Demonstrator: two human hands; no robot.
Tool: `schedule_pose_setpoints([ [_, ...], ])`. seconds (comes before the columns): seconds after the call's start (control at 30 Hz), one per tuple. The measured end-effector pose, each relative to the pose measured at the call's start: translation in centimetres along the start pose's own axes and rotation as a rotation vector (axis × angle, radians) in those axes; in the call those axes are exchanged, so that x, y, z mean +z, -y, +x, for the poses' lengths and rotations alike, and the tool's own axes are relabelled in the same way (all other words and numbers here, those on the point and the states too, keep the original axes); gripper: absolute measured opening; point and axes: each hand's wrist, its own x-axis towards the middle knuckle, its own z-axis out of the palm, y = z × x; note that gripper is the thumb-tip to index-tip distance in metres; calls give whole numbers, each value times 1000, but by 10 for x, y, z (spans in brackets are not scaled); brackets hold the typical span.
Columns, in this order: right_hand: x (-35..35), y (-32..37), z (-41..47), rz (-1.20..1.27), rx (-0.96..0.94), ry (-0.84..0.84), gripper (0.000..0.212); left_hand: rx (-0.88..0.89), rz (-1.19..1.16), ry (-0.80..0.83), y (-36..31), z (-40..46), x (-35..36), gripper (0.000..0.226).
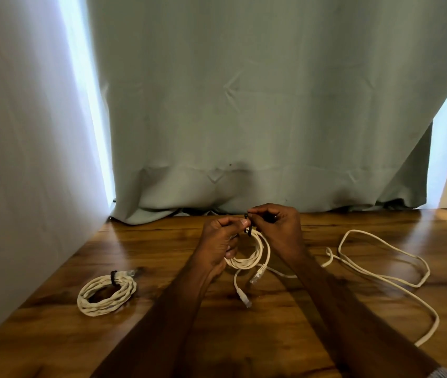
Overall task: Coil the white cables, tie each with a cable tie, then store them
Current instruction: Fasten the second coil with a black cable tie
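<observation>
A coiled white cable [247,259] hangs above the wooden table [162,241], held up at its top by both hands. My left hand [219,241] grips the coil's upper left side. My right hand [277,227] pinches a black cable tie [248,223] that wraps the top of the coil. Two plug ends [256,275] of this cable dangle below it. On the left lies a second coiled white cable [106,294], bound with a black tie [113,277]. A third white cable [380,268] lies loose and uncoiled on the right.
A grey-green curtain [244,105] hangs behind the table's far edge. A white wall [26,159] runs along the left side. Bright light shows at both curtain edges.
</observation>
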Motion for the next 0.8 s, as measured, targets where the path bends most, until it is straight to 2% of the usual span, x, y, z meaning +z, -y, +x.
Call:
schedule_pose_setpoints([
  [0.47,2,-1,1,2,19,11,11,22,-9,-4,0,3,-3,14],
  [0.8,5,3,1,99,52,79,16,0,2,-19,0,2,-5,16],
])
